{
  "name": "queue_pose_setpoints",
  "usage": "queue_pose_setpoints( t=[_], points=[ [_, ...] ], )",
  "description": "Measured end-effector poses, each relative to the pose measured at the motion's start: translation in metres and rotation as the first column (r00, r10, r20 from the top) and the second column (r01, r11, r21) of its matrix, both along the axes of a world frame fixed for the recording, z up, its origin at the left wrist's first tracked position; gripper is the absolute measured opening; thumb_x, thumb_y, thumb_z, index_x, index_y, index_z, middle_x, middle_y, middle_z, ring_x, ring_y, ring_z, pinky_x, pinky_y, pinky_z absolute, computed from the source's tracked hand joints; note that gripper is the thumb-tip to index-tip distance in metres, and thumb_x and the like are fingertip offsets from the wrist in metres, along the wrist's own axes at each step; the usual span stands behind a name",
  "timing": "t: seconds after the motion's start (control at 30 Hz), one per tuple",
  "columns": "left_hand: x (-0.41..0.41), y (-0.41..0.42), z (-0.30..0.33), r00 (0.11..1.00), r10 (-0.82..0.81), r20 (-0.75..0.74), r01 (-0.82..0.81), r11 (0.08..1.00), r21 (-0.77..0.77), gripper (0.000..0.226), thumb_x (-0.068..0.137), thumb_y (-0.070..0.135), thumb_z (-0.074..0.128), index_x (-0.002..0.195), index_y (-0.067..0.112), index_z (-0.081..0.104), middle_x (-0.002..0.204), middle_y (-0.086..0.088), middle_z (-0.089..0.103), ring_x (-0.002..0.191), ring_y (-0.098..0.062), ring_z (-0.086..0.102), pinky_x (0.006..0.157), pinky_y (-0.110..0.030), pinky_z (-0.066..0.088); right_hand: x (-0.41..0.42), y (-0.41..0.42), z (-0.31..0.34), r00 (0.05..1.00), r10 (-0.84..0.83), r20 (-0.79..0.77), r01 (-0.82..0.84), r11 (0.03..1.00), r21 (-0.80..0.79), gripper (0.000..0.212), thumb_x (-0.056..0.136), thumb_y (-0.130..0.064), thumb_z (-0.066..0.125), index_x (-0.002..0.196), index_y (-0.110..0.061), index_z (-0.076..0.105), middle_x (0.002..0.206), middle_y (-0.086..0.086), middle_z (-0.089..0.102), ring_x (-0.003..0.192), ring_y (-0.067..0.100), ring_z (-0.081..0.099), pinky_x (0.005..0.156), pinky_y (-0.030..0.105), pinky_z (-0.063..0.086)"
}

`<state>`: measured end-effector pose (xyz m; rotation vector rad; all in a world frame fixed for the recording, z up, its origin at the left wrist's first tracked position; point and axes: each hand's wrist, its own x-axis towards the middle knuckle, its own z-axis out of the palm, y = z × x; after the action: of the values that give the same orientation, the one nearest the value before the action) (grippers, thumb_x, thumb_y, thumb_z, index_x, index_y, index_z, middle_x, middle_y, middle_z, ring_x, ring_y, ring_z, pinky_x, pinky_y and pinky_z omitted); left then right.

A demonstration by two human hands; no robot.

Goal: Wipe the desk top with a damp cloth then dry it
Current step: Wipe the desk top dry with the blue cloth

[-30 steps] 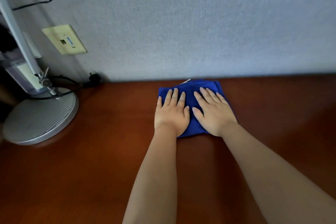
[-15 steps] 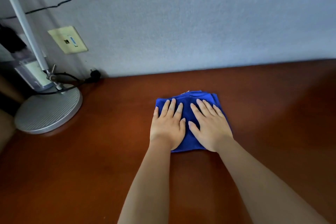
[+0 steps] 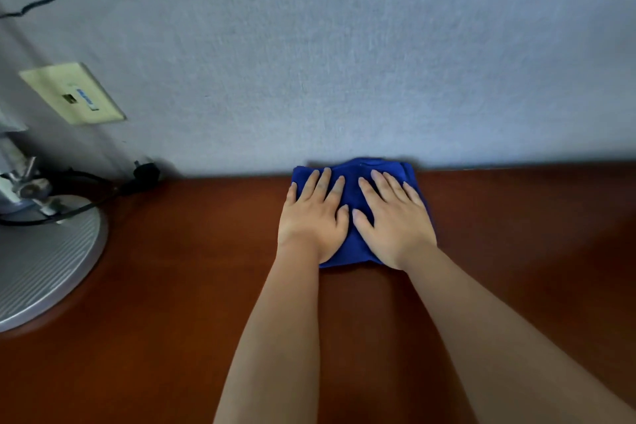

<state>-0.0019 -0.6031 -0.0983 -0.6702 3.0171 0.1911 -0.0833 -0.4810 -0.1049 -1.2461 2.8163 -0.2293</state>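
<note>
A folded blue cloth [image 3: 352, 189] lies on the reddish-brown desk top [image 3: 179, 286], its far edge bunched against the wall. My left hand [image 3: 311, 217] presses flat on the cloth's left half with straight, spread fingers. My right hand [image 3: 392, 220] presses flat on the right half in the same way. The two thumbs lie close together over the middle of the cloth. Most of the cloth is hidden under the hands.
A round silver lamp base [image 3: 44, 262] with its metal stem stands on the desk at the left. A black cable [image 3: 103, 189] runs from it to the wall. A cream wall plate [image 3: 74, 93] sits on the blue-grey wall [image 3: 344, 62] behind the desk.
Both hands have pushed the cloth away from me across the desk, from mid-desk up to the wall. The cloth's far edge now bunches against the wall.
</note>
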Motion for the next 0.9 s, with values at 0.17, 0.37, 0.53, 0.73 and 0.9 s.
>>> queue_pose_setpoints(
  t=[0.17,0.37,0.53,0.73,0.9],
  points=[
    [-0.016,-0.012,-0.001,1.000,0.008,-0.010,-0.008,1.000,-0.009,0.056,0.103,0.040,0.017,0.155,0.026,0.003,0.163,0.002,-0.003,0.149,-0.014,-0.008,0.121,-0.040,-0.004,-0.017,-0.012,0.001,1.000,0.011,-0.009,-0.011,1.000,-0.004,0.061,0.099,-0.049,0.021,0.154,-0.024,0.009,0.162,-0.001,0.001,0.148,0.013,-0.003,0.120,0.034,-0.004],
    [-0.005,-0.003,-0.001,0.999,0.044,0.001,-0.044,0.999,0.000,0.056,0.103,0.040,0.016,0.155,0.025,0.001,0.163,0.000,-0.005,0.149,-0.016,-0.010,0.121,-0.041,-0.004,-0.012,-0.007,0.002,0.999,0.038,-0.008,-0.038,0.999,0.001,0.060,0.100,-0.049,0.020,0.154,-0.024,0.009,0.162,-0.001,0.001,0.148,0.013,-0.002,0.119,0.033,-0.004],
    [0.031,0.023,0.000,0.999,0.045,0.019,-0.045,0.999,0.006,0.056,0.103,0.040,0.015,0.155,0.025,0.000,0.163,0.000,-0.008,0.148,-0.016,-0.011,0.121,-0.042,-0.005,0.023,0.020,0.003,0.999,0.053,-0.011,-0.053,0.998,0.016,0.060,0.100,-0.049,0.020,0.154,-0.025,0.009,0.162,-0.001,0.001,0.148,0.013,-0.003,0.120,0.033,-0.004],
    [0.099,0.073,0.002,0.999,0.016,0.047,-0.016,1.000,0.007,0.056,0.103,0.041,0.013,0.154,0.025,-0.003,0.162,0.000,-0.011,0.148,-0.017,-0.014,0.120,-0.042,-0.006,0.094,0.071,0.004,0.999,0.032,0.003,-0.032,0.999,0.007,0.059,0.101,-0.048,0.021,0.154,-0.025,0.009,0.162,-0.002,0.002,0.148,0.013,-0.002,0.120,0.033,-0.003],
    [0.155,0.107,0.001,0.999,-0.001,0.038,0.001,1.000,0.015,0.056,0.103,0.041,0.013,0.154,0.026,-0.002,0.162,0.000,-0.011,0.148,-0.017,-0.014,0.120,-0.042,-0.007,0.152,0.107,0.003,1.000,0.015,-0.013,-0.015,1.000,0.006,0.059,0.101,-0.049,0.019,0.154,-0.025,0.008,0.162,-0.002,0.002,0.148,0.013,-0.002,0.120,0.033,-0.003]
  ],
)
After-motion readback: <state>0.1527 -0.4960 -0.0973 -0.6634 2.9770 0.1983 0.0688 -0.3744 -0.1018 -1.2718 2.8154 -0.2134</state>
